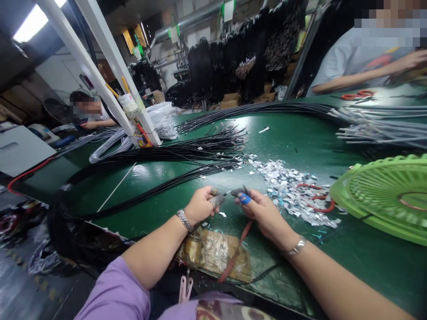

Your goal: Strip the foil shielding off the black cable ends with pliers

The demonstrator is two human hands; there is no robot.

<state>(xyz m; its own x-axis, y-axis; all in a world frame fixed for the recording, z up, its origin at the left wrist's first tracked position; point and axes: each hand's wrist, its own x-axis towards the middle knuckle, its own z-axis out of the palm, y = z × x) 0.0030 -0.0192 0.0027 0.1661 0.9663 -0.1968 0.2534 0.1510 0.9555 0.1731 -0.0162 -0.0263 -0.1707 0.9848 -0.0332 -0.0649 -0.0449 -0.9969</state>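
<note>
My left hand (201, 205) is closed in a pinch, grey covers on its fingertips, gripping the end of a thin black cable (227, 193) just above the green table (300, 142). My right hand (258, 209) faces it, fingers curled around a small dark tool (245, 191), blue tape on one finger. The two hands nearly touch at the cable's tip. Behind them lies a bundle of black cables (173, 178), running left and off the table edge. A heap of silvery foil scraps (290, 189) lies right of my hands.
A green fan grille (383, 195) sits at the right. Red-handled scissors (316, 198) lie in the scraps. Grey cables (376, 129) and more black ones (253, 110) lie farther back. A taped pad (213, 253) covers the near edge. Two other people work at the far sides.
</note>
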